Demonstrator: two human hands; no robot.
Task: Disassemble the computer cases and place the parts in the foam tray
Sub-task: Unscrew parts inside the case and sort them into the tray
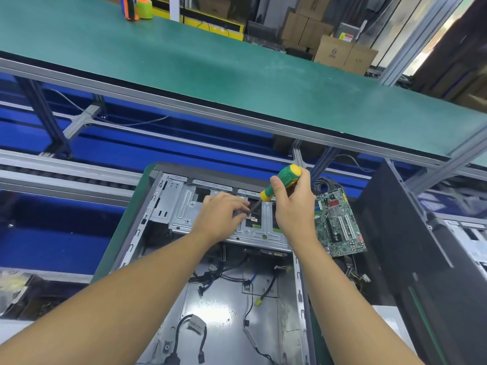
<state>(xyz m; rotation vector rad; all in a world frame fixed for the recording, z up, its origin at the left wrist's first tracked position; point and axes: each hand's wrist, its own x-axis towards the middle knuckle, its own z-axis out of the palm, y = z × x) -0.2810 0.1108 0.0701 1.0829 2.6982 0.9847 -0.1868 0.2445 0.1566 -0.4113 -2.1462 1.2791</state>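
An open computer case [147,233] lies flat in front of me, its floor strewn with loose black cables [245,288]. A silver drive cage [181,206] spans the case's far end. My right hand [292,204] grips a green and yellow screwdriver [282,183] by the handle, its dark shaft slanting down-left onto the cage. My left hand [224,214] rests on the cage and its fingertips pinch the shaft near the tip. The tip is hidden by my fingers. A green motherboard [337,225] lies to the right of the case.
A tall black case panel [411,246] stands at the right. A green-topped shelf [210,67] runs overhead, with an orange and green tape dispenser [137,7] on it. Grey conveyor rails [66,169] lie at the left. Cardboard boxes [342,52] are stacked at the back.
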